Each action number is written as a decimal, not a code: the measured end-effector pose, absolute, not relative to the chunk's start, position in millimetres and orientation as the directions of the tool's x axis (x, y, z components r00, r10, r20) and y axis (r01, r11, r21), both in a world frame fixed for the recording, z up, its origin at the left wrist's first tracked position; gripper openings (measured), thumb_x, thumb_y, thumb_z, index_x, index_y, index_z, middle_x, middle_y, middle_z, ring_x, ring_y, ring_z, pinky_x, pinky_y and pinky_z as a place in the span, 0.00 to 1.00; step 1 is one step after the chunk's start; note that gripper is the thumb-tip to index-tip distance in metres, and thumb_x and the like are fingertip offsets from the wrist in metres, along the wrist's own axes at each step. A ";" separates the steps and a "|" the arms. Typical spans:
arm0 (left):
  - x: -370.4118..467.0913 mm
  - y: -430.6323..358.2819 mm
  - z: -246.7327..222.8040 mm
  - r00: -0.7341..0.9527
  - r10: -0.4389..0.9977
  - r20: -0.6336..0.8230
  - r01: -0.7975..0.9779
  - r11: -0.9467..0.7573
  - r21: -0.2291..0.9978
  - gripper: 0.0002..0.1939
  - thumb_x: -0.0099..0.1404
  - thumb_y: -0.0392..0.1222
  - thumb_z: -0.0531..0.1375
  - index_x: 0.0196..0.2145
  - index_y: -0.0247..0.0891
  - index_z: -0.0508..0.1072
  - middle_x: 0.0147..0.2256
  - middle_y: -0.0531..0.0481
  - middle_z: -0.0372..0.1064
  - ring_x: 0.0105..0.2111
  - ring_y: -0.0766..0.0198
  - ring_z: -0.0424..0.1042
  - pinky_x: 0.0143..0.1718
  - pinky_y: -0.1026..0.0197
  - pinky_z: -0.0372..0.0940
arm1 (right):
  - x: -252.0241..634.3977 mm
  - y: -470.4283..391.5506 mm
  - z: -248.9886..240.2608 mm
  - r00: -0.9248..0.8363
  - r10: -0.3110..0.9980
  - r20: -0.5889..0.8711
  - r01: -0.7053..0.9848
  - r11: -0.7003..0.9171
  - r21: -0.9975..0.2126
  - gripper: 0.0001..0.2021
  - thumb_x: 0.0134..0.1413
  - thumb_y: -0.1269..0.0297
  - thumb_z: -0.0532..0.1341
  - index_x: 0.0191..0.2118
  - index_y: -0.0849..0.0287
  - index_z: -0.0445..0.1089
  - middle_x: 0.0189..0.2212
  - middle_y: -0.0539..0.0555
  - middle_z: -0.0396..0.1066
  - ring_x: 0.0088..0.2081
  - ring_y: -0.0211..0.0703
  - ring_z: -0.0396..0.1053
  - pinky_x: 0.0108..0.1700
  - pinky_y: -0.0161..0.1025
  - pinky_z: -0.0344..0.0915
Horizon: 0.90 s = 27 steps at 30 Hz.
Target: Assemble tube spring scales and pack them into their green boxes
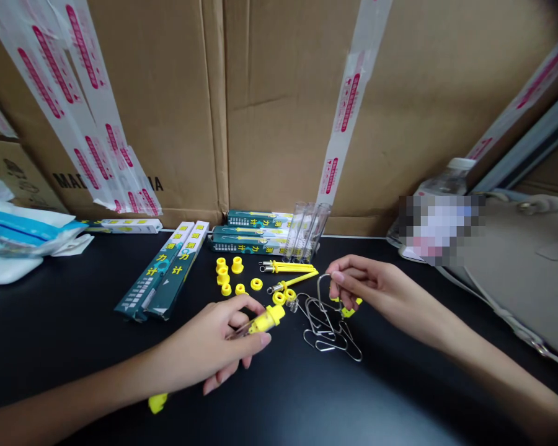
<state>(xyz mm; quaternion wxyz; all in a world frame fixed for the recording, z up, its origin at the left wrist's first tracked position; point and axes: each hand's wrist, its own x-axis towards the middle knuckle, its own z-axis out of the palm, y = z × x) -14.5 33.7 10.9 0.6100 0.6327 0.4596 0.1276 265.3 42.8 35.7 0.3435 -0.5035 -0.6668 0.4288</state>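
My left hand (227, 341) is closed round a clear spring-scale tube with a yellow cap (267, 319) at its upper end. The tube's lower part is hidden by my fingers. Between the fingertips of my right hand (360, 282) is a bent metal wire hook (323, 288), raised over a loose pile of similar hooks (325, 334). A small coil spring (292, 305) lies beside that pile. Yellow collars and rings (237, 265) are scattered beyond my left hand. Yellow rods with metal ends (292, 268) lie between the hands, and several clear tubes (307, 229) stand upright behind them.
Printed green and white boxes (172, 272) lie at centre left, more boxes (251, 238) at the back. A large taped carton (270, 124) walls off the rear. On the right are a plastic bottle (451, 176) and a beige bag (525, 248); a blue-white packet (23, 232) lies left.
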 end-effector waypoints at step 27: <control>-6.9 28.1 10.9 0.664 0.616 -0.424 0.377 0.214 0.901 0.14 0.69 0.52 0.56 0.35 0.41 0.59 0.26 0.61 0.65 0.12 0.77 0.62 0.09 0.76 0.60 | 225.5 14.6 8.7 -0.406 0.914 -0.029 -0.092 -0.072 -0.993 0.16 0.61 0.56 0.63 0.51 0.56 0.73 0.34 0.52 0.75 0.35 0.40 0.73 0.45 0.41 0.69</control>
